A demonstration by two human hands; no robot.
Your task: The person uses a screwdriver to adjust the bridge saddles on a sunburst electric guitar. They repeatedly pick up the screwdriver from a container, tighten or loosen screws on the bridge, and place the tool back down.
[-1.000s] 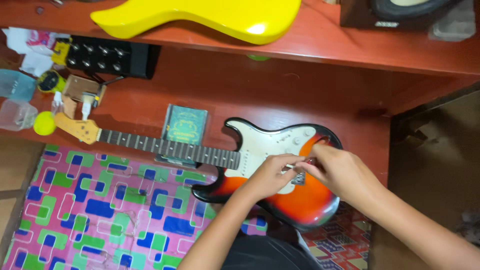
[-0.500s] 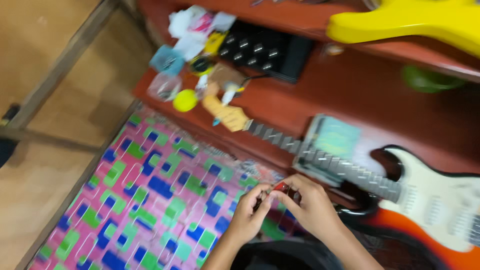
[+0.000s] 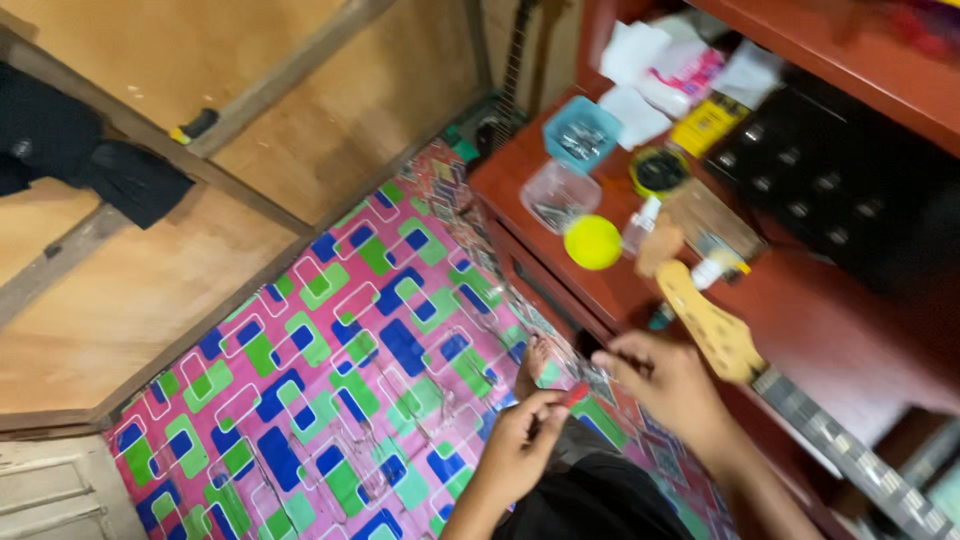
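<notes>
A small red-tipped tool [image 3: 574,394] is pinched between the fingers of the left hand [image 3: 520,445], above the patterned floor mat [image 3: 330,380]. The right hand [image 3: 672,385], loosely curled, is held just beside it, near the guitar headstock [image 3: 712,325] on the bench [image 3: 850,330].

ball [image 3: 592,241] on bench [image 3: 850,330] | tubs [image 3: 560,195] behind (touching?) | headstock [image 3: 712,325] right of ball

Small red-tipped tool [image 3: 574,395] — pinched in the left hand [image 3: 520,445], just beside the right hand [image 3: 668,390].
</notes>
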